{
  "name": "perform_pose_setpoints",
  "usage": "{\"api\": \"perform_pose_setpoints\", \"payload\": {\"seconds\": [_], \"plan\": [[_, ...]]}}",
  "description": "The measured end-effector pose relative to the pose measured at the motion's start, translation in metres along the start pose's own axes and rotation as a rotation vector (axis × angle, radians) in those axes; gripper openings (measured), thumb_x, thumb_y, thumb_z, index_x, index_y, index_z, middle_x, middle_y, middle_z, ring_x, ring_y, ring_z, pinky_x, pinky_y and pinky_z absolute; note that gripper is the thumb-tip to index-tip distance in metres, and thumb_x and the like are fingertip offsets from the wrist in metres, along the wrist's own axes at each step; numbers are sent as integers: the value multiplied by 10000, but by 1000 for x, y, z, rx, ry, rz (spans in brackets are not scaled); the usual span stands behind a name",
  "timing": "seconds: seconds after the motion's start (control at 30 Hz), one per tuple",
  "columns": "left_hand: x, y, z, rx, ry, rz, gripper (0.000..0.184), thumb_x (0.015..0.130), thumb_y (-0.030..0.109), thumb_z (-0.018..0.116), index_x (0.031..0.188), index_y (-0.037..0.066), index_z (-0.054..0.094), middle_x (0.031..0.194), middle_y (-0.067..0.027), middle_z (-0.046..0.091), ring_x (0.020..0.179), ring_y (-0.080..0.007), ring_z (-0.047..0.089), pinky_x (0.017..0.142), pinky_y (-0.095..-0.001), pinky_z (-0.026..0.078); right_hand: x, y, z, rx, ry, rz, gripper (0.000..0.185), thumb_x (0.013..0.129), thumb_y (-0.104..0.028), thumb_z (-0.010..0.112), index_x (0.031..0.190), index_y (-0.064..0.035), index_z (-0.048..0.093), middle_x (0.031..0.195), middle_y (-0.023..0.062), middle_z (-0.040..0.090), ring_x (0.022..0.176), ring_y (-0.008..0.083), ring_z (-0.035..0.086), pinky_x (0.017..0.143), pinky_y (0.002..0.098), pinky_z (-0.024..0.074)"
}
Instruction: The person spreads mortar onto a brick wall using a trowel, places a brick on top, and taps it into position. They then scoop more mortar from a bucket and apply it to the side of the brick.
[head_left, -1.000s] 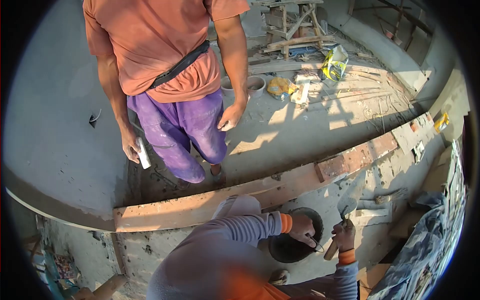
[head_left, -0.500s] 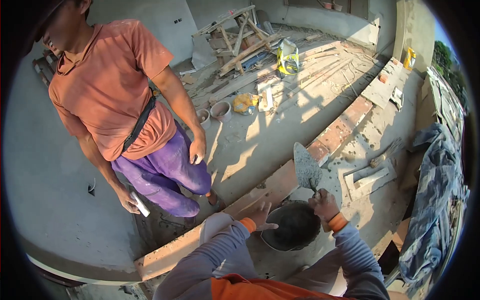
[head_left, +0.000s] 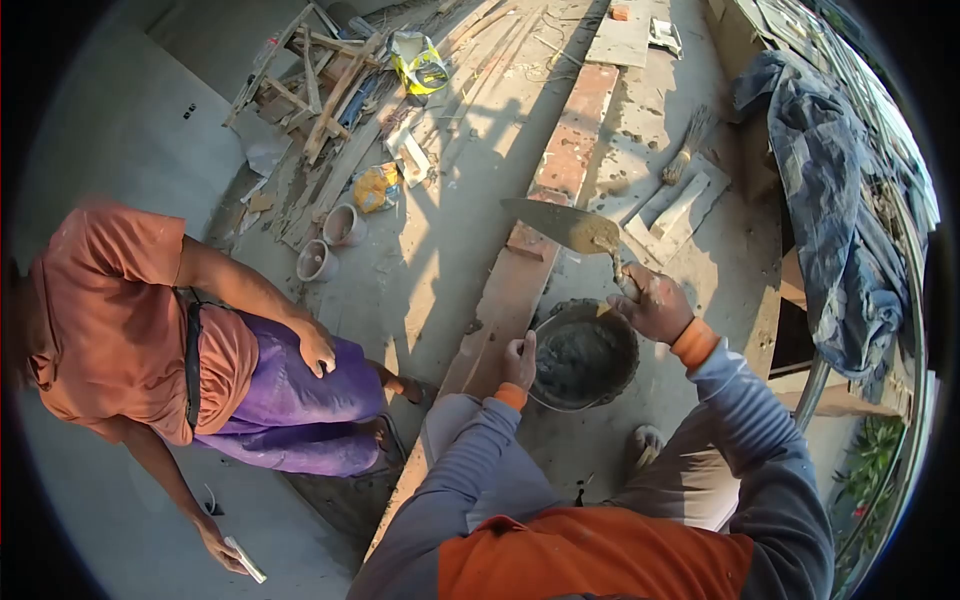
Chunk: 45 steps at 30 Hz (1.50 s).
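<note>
My right hand [head_left: 660, 305] is wrapped round the handle of a pointed trowel [head_left: 565, 224]. Grey mortar clings to the blade, which points left above the far side of a black bucket [head_left: 632, 372]. Wet grey mortar [head_left: 580, 358] lies inside the bucket. My left hand [head_left: 518, 362] is closed at the bucket's left rim, thumb upward; its fingers are partly hidden. Alongside the bucket runs a low reddish ledge [head_left: 500, 300], with a brick piece [head_left: 533, 242] on it.
A co-worker in purple trousers [head_left: 290, 400] stands at left, holding a light flat object [head_left: 245, 560]. Two pots [head_left: 344, 226], a yellow bag [head_left: 376, 188] and scrap timber [head_left: 330, 100] lie beyond. A brush [head_left: 690, 145] and blue-grey cloth [head_left: 820, 190] are at right.
My view has turned to the right. The trowel has swung from upright to pointing left. My left hand has gone from spread fingers to closed at the bucket's rim.
</note>
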<state>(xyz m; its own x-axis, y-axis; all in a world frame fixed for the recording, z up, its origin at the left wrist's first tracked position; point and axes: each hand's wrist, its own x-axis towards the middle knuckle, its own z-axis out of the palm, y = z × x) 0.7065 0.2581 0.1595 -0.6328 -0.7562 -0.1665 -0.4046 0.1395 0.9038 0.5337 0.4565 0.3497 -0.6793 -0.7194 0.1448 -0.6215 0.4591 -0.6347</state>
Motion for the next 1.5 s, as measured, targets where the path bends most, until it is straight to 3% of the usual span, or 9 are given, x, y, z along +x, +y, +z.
{"api": "perform_pose_setpoints", "payload": {"seconds": [0.07, 0.17, 0.4, 0.5, 0.57, 1.03, 1.3, 1.43, 1.5], "plan": [[18, 8, 15, 48, -53, 113, 580, 923, 524, 470, 647, 14, 441, 579, -37, 357, 593, -124, 333, 553, -327, 350, -13, 17, -23, -106, -224, 166, 287, 780, -300, 649, 930, -74, 554, 784, 168, 626, 774, 378, 609, 668, 457, 480], [42, 7, 37, 134, -125, 175, 571, 932, 496, 462, 693, -17, 537, 579, -148, 480, 549, -248, 453, 575, -388, 403, -48, 55, -20, -329, -326, 304, 257, 769, -276, 628, 934, -83, 594, 850, 161, 646, 850, 355, 620, 721, 446, 499], [46, 31, 39, 199, -225, 170, 528, 937, 451, 478, 761, -37, 577, 603, -122, 485, 584, -204, 414, 601, -354, 406, -79, 79, 46, -563, -575, 454, 193, 752, -181, 579, 881, -81, 680, 886, 138, 672, 879, 309, 645, 757, 396, 513], [41, 33, 35, 235, -324, 299, 502, 941, 433, 458, 832, -29, 618, 734, -239, 590, 667, -389, 547, 634, -403, 441, -67, 103, 81, -677, -490, 503, 176, 747, -164, 569, 823, -76, 701, 865, 139, 682, 856, 296, 660, 742, 381, 523], [36, 32, 34, 138, -431, 442, 433, 937, 385, 496, 1015, -16, 641, 838, -220, 639, 777, -280, 636, 740, -347, 475, -51, 105, 96, -653, -500, 339, 155, 735, -130, 575, 790, -79, 710, 827, 140, 687, 817, 293, 672, 704, 381, 533], [37, 33, 24, 66, -574, 454, 350, 928, 312, 511, 962, -12, 640, 871, -232, 632, 807, -384, 616, 721, -381, 481, -78, 69, 133, -502, -643, -204, 129, 722, -174, 613, 767, -70, 674, 740, 107, 668, 737, 296, 666, 638, 379, 539], [32, 31, 34, 184, -534, 425, 373, 932, 340, 514, 970, -11, 635, 748, -214, 592, 653, -281, 582, 654, -353, 460, -94, 128, 136, -747, -327, 280, 137, 712, -153, 606, 759, -42, 670, 800, 158, 668, 767, 306, 659, 665, 391, 529], [31, 27, 29, 109, -533, 409, 345, 924, 308, 511, 894, -19, 618, 800, -248, 594, 747, -425, 567, 660, -400, 461, -107, 113, 161, -276, -636, 483, 218, 734, -171, 590, 866, -23, 678, 868, 193, 666, 857, 346, 649, 758, 417, 521], [36, 23, 21, 79, -529, 386, 346, 926, 311, 511, 916, -15, 625, 788, -237, 600, 721, -383, 593, 659, -383, 463, -100, 92, 152, -172, -742, 542, 233, 721, -182, 594, 869, -22, 674, 863, 195, 664, 838, 355, 646, 746, 424, 519]]}}
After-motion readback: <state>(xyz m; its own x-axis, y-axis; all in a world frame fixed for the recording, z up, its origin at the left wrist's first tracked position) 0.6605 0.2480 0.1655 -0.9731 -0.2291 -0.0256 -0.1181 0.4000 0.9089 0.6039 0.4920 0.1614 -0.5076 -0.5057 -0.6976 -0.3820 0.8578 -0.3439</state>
